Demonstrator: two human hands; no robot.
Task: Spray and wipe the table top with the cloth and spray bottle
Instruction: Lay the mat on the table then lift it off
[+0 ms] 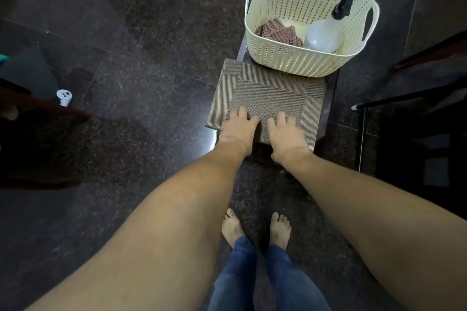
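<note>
Left hand [238, 129] and right hand [285, 134] rest spread and empty on the mat [265, 83]; cloth [278, 31] and bottle [323, 35] lie ahead in the basket [278, 63], the bottle nearer the right.

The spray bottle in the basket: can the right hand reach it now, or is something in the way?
Probably yes. The spray bottle stands in the open-topped basket, its black head above the rim. The right hand rests on the mat, holding nothing.

Home interior, polished granite floor [126, 33], bare feet [232, 227], laundry-style basket [283, 58]
</note>
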